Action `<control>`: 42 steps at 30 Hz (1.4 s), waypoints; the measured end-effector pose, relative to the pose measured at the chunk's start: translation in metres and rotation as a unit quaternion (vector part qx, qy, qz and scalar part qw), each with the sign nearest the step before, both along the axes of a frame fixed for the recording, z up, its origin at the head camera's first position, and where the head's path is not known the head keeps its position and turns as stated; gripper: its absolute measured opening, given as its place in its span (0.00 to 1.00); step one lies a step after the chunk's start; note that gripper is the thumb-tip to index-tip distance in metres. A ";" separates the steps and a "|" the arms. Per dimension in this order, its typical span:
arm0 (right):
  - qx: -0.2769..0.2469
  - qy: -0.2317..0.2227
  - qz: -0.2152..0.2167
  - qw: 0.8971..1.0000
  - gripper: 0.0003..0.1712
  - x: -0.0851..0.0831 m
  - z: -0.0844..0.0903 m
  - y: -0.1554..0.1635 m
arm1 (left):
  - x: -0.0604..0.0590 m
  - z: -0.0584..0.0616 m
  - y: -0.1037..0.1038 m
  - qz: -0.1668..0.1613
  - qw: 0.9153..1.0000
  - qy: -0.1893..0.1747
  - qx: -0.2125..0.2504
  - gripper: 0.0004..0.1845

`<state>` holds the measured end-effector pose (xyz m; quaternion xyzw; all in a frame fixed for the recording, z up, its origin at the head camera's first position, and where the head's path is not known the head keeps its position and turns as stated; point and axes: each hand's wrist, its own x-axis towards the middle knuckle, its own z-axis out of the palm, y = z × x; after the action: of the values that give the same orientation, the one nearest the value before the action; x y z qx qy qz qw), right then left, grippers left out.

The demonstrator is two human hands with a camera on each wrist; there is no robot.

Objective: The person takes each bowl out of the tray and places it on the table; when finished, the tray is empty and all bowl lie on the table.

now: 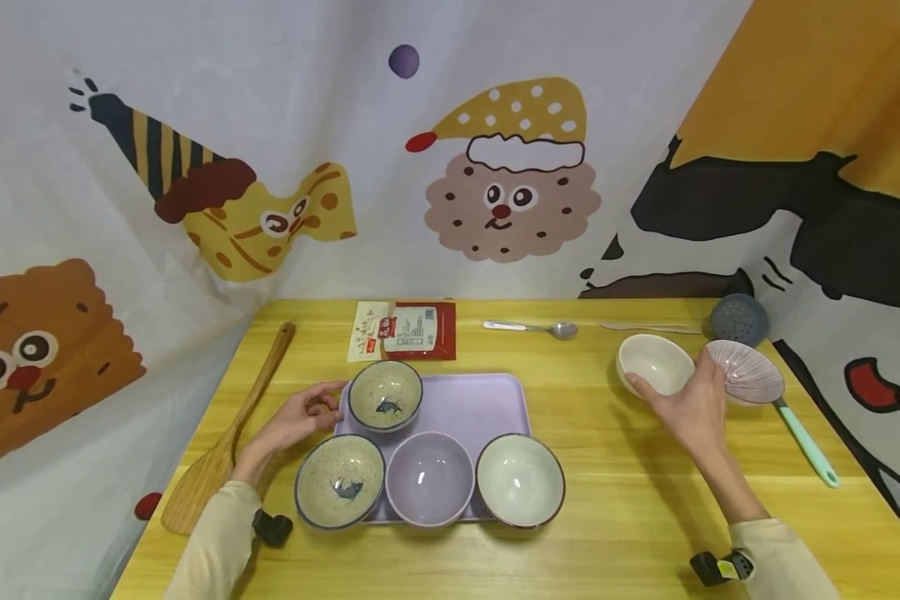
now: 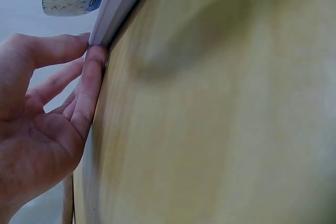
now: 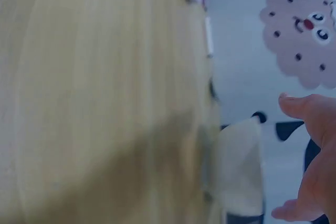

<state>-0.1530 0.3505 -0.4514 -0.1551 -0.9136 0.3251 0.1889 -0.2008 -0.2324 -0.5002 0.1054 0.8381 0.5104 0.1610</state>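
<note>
My left hand (image 1: pixel 296 425) is at the left edge of a lilac tray (image 1: pixel 487 408). In the left wrist view, its thumb and forefinger pinch the tray's rim (image 2: pixel 107 17). A speckled bowl with a blue fish (image 1: pixel 385 396) stands on the tray's left part. Along the tray's front side are a second fish bowl (image 1: pixel 340 482), a lilac bowl (image 1: pixel 430 479) and a pale green bowl (image 1: pixel 520 481). My right hand (image 1: pixel 690 412) hovers over a cream bowl (image 1: pixel 652 362), thumb and fingers spread; the right wrist view shows a gap between hand and bowl.
A pink ribbed bowl (image 1: pixel 746 372) is right of the cream bowl, near a grey skimmer (image 1: pixel 740 319) with a mint handle. A wooden spatula (image 1: pixel 228 442) lies at left. Behind the tray are a red-and-white packet (image 1: pixel 405 331) and a spoon (image 1: pixel 528 327).
</note>
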 end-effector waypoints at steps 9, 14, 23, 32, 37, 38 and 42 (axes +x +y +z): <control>-0.018 0.062 0.091 0.994 0.55 0.015 0.033 -0.029 | 0.001 0.002 0.000 0.001 1.000 0.001 -0.003 0.33; -0.040 0.029 0.136 0.989 0.58 0.029 0.041 -0.051 | 0.001 0.002 0.000 0.001 1.000 0.003 -0.004 0.33; -0.067 0.033 0.237 0.969 0.55 0.047 0.029 -0.089 | 0.001 0.001 0.000 0.000 1.000 0.001 0.006 0.33; -0.060 0.025 0.303 0.951 0.62 0.063 0.008 -0.110 | 0.000 -0.001 0.002 0.004 1.000 0.005 0.003 0.33; -0.044 0.028 0.336 0.940 0.67 0.069 -0.002 -0.118 | 0.000 -0.003 0.001 0.005 1.000 0.006 0.007 0.33; -0.044 0.023 0.343 0.938 0.69 0.071 -0.003 -0.120 | 0.000 -0.003 0.000 0.005 1.000 0.006 0.008 0.33; -0.033 0.000 0.355 0.934 0.73 0.078 -0.009 -0.127 | -0.001 -0.003 0.000 0.005 1.000 0.005 0.010 0.32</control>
<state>-0.0755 0.2231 -0.4606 0.1726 -0.8979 0.4012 0.0556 -0.2015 -0.2324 -0.5030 0.1049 0.8344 0.5189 0.1534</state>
